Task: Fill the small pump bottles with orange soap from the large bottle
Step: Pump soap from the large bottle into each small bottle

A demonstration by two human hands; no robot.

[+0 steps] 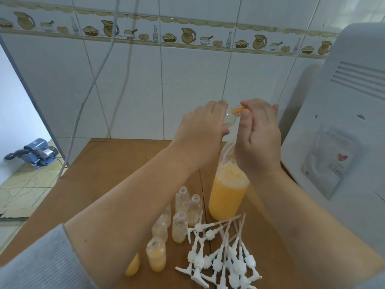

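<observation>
From the head camera, both hands are raised above the far part of a brown cardboard-covered counter [116, 163], in front of a white tiled wall [187, 80]. The left hand [203, 130] curls around a small clear bottle [229, 118], gripping its body so that it lies tilted with the neck pointing right. The right hand [258, 136] meets that neck with thumb and forefinger pinching something orange [239, 110] at the mouth; what exactly the orange piece is cannot be told. The other fingers of the right hand are loosely curled.

Below the right hand, near the counter's right edge, stands the large bottle [228, 195], upright, more than half full of orange soap with foam on top. Its upper part is hidden behind the right wrist.

Left of it, toward the middle of the counter, a cluster of small pump bottles [183, 211] stands open-mouthed and mostly empty. Nearer the front edge one small bottle [156, 257] holds orange soap in its lower half, and another orange-filled bottle [132, 268] is partly hidden by the left forearm.

At the front right, a pile of white pump heads [223, 255] lies with tubes crossing.

A white appliance [343, 122] stands beside the counter's right edge. A blue machine [37, 152] sits on the floor at far left.
</observation>
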